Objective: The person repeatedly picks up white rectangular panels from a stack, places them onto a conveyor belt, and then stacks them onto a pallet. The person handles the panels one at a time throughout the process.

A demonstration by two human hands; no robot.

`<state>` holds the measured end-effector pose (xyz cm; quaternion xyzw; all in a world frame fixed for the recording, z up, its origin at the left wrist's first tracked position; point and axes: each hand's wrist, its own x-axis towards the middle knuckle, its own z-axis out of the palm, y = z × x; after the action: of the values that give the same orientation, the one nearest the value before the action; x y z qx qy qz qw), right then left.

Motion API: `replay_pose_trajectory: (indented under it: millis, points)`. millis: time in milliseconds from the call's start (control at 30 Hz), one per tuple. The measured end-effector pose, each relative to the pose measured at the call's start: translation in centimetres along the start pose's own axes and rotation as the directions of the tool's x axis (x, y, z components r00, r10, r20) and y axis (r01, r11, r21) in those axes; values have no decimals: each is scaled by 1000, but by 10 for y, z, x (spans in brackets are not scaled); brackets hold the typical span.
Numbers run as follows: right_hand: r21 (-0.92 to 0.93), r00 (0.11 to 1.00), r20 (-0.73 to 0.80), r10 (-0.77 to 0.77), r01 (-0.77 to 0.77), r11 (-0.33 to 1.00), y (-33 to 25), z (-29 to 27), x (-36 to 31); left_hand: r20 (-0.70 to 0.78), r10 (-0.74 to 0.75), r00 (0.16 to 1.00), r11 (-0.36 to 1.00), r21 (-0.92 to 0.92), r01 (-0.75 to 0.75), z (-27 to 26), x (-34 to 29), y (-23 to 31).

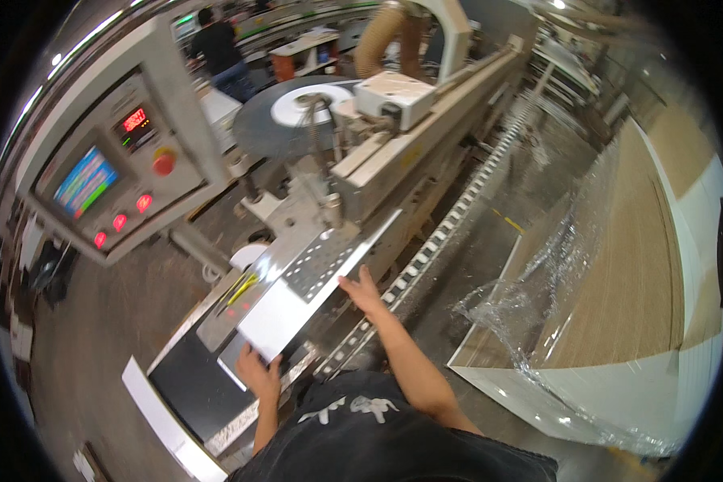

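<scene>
A white panel (275, 321) lies on the bed of an edge-banding machine (394, 165), its long narrow edge reaching up toward the machine's feed beam. My left hand (259, 376) grips the panel's near corner, fingers and thumb around the edge. Against the panel's right long side rests my right hand (365, 296), its fingers stretched and spread. Beyond the panel is a perforated metal plate (320, 267). A yellow-handled tool (243, 289), its kind unclear, lies left of the plate.
At left stands a control panel (120, 161) with a screen, lit buttons and a red knob. A roller track (426, 253) runs along the machine's right. Wood-grain boards (618, 265) with plastic wrap stand at right. Another person (219, 52) is at the back left.
</scene>
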<state>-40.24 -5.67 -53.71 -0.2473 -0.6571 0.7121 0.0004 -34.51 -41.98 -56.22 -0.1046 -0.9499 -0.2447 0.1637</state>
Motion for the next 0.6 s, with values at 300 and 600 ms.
replay_pose_trajectory:
  millis: [300,600]
  points:
    - [495,908,418,34,-259,830,14,101,-132,206,170,964,976,-171,-136,8,43,33]
    - [829,987,159,-19,-123,546,2,77,-83,230,98,968,844,-535,42,-63,27,23]
